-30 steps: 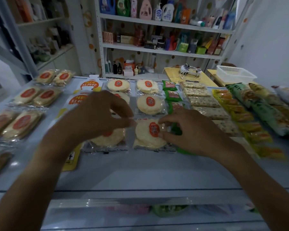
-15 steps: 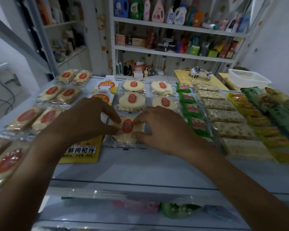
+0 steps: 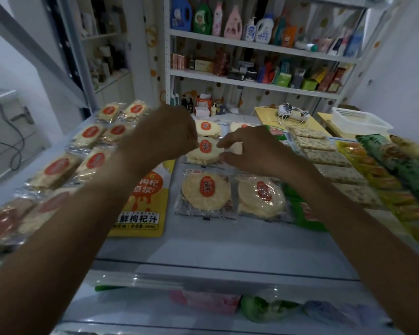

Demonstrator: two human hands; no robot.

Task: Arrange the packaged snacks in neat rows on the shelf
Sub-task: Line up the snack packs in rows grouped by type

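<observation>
Round rice cracker packets with red labels lie in two columns on the pale shelf (image 3: 203, 245). Two of them (image 3: 205, 193) (image 3: 261, 193) lie side by side in the front row. Behind them is the middle-row packet (image 3: 206, 153), and another packet (image 3: 207, 128) lies at the back. My left hand (image 3: 165, 139), fingers curled, pinches the middle-row packet's left edge. At its right edge, my right hand (image 3: 252, 151) pinches it between thumb and fingertips. That hand hides the packet to the right.
A yellow juice pouch (image 3: 143, 204) lies left of the crackers, with oval cracker packs (image 3: 92, 132) beyond it. Right are green packets (image 3: 302, 211), nut bars (image 3: 324, 155), yellow snacks (image 3: 385, 189), long green packs (image 3: 409, 165) and a white basket (image 3: 358, 119).
Both hands let go of the front-row cracker packet, which now lies flat on the shelf, and moved back to the packet in the row behind it.
</observation>
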